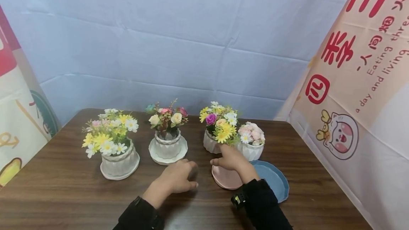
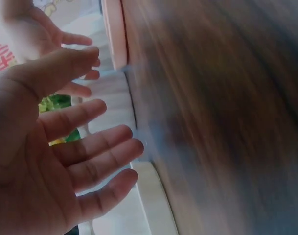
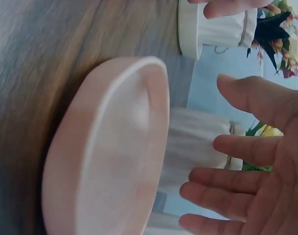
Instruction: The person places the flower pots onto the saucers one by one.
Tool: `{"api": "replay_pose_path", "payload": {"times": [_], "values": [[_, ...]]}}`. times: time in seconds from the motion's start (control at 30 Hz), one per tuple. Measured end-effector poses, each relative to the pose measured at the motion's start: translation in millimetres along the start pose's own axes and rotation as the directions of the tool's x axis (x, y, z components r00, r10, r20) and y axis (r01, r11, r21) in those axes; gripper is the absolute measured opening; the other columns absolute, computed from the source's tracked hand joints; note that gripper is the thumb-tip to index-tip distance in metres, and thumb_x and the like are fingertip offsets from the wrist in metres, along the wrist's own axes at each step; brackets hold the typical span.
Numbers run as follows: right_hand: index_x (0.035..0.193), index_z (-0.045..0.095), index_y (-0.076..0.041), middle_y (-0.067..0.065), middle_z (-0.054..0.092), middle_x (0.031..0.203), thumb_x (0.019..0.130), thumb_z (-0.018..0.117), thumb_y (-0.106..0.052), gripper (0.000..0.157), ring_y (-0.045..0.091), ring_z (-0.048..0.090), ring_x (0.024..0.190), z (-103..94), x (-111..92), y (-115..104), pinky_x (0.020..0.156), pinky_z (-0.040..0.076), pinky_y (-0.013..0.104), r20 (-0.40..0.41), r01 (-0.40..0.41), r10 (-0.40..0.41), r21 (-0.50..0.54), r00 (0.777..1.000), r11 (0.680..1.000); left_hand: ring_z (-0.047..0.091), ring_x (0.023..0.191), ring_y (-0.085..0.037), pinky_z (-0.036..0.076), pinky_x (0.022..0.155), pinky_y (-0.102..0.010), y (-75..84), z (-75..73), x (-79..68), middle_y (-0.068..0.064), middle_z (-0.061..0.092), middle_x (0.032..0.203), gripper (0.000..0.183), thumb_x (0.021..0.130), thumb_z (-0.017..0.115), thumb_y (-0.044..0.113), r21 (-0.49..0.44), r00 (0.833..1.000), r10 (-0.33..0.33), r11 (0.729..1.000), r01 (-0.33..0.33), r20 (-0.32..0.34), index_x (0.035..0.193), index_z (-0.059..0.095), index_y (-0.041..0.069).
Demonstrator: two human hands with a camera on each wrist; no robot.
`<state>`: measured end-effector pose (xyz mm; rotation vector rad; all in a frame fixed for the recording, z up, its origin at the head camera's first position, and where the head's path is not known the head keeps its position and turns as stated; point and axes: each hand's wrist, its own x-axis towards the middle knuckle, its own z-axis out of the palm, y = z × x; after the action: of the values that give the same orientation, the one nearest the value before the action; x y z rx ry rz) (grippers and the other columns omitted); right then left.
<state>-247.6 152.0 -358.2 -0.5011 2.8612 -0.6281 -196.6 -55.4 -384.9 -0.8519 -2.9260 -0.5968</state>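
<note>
My right hand (image 1: 232, 159) hovers over a pink saucer (image 1: 223, 178), fingers extended toward a white pot (image 1: 211, 143) of yellow, white and purple flowers (image 1: 223, 125). In the right wrist view those fingers lie in front of the white pot (image 3: 193, 152); whether they touch it I cannot tell. Left of the saucer, my left hand (image 1: 179, 177) is held above the table with fingers loosely spread and nothing in it. Nearest to it, a white pot (image 1: 167, 146) with small roses (image 1: 169, 118) stands on a white saucer (image 1: 156, 157).
At the far left, a white pot (image 1: 118, 162) of yellow and white daisies sits on its own saucer. A pot of pale pink flowers (image 1: 252, 133) stands at the right, behind a blue saucer (image 1: 279, 184). Cloth sheets (image 1: 179, 45) hang around the wooden table (image 1: 80, 201).
</note>
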Motion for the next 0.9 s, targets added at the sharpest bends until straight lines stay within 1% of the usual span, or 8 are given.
{"api": "replay_pose_path", "payload": {"times": [0.1,0.2,0.33,0.43,0.63,0.77,0.83,0.9], "values": [[0.107,0.061,0.003,0.016,0.062,0.089,0.084,0.07,-0.024,0.036,0.029,0.058,0.075,-0.7,0.5,3.7,0.065,0.046,0.039,-0.071,-0.003,0.004,0.015,0.997,1.0,0.059,0.091,-0.027,0.049,0.077,-0.04,1.3,2.4,2.8,-0.008,0.061,0.097,0.046,0.073,0.075,0.03,-0.04,1.0,-0.023,0.999,0.023,0.01,0.109,0.062,0.005],[0.078,0.059,-0.001,0.006,0.049,0.062,0.083,0.069,-0.02,0.022,0.02,0.045,0.052,-0.8,1.0,7.1,0.051,0.036,0.032,-0.157,-0.03,0.037,0.046,0.987,0.998,0.059,0.095,-0.029,0.048,0.079,-0.04,2.4,4.9,5.3,-0.009,0.061,0.099,0.045,0.074,0.075,0.029,-0.079,0.999,-0.033,0.996,0.034,0.024,0.109,0.062,0.006],[0.057,0.039,-0.012,-0.001,0.025,0.051,0.083,0.068,-0.015,0.039,0.014,0.027,0.043,-1.8,3.0,11.9,0.045,0.024,0.027,-0.226,-0.082,0.099,0.085,0.969,0.993,0.058,0.098,-0.029,0.047,0.081,-0.04,3.8,7.2,8.2,-0.009,0.062,0.101,0.044,0.074,0.075,0.029,-0.129,0.999,-0.033,0.991,0.038,0.037,0.109,0.063,0.005],[0.056,0.037,-0.013,-0.002,0.024,0.05,0.083,0.068,-0.015,0.041,0.013,0.026,0.042,-2.8,4.7,14.8,0.044,0.023,0.026,-0.233,-0.102,0.126,0.111,0.964,0.989,0.059,0.096,-0.026,0.048,0.08,-0.038,4.6,8.2,9.8,-0.008,0.063,0.099,0.041,0.074,0.074,0.027,-0.166,0.999,-0.042,0.985,0.047,0.034,0.108,0.063,0.005],[0.065,0.048,-0.009,-0.001,0.028,0.052,0.083,0.067,-0.017,0.027,0.014,0.029,0.044,-2.4,10.4,20.4,0.046,0.026,0.027,-0.261,-0.117,0.157,0.165,0.952,0.979,0.061,0.09,-0.028,0.049,0.074,-0.04,6.2,11.1,13.1,-0.011,0.065,0.095,0.034,0.075,0.074,0.022,-0.255,0.996,-0.093,0.962,0.093,0.012,0.1,0.064,0.002],[0.084,0.06,-0.004,0.003,0.048,0.062,0.084,0.066,-0.018,0.015,0.017,0.044,0.052,-1.5,16.4,24.7,0.052,0.036,0.031,-0.297,-0.104,0.163,0.203,0.941,0.974,0.061,0.087,-0.029,0.049,0.072,-0.04,7.6,13.1,17.0,-0.01,0.065,0.091,0.03,0.075,0.075,0.022,-0.302,0.991,-0.131,0.945,0.123,-0.007,0.094,0.064,0.002],[0.104,0.062,-0.003,0.008,0.059,0.079,0.084,0.067,-0.017,0.025,0.023,0.055,0.067,-0.9,19.6,26.9,0.062,0.044,0.037,-0.311,-0.08,0.148,0.222,0.939,0.972,0.06,0.083,-0.026,0.048,0.07,-0.038,8.6,13.6,18.7,-0.009,0.065,0.09,0.029,0.074,0.075,0.021,-0.33,0.989,-0.146,0.934,0.135,-0.011,0.093,0.065,0.002],[0.121,0.057,-0.005,0.011,0.062,0.099,0.083,0.069,-0.017,0.041,0.026,0.058,0.086,-1.2,22.7,27.8,0.072,0.046,0.041,-0.314,-0.058,0.138,0.252,0.939,0.966,0.06,0.078,-0.023,0.048,0.068,-0.036,9.6,13.6,19.8,-0.008,0.065,0.088,0.029,0.074,0.075,0.021,-0.365,0.987,-0.16,0.919,0.146,-0.009,0.092,0.065,0.001]]}}
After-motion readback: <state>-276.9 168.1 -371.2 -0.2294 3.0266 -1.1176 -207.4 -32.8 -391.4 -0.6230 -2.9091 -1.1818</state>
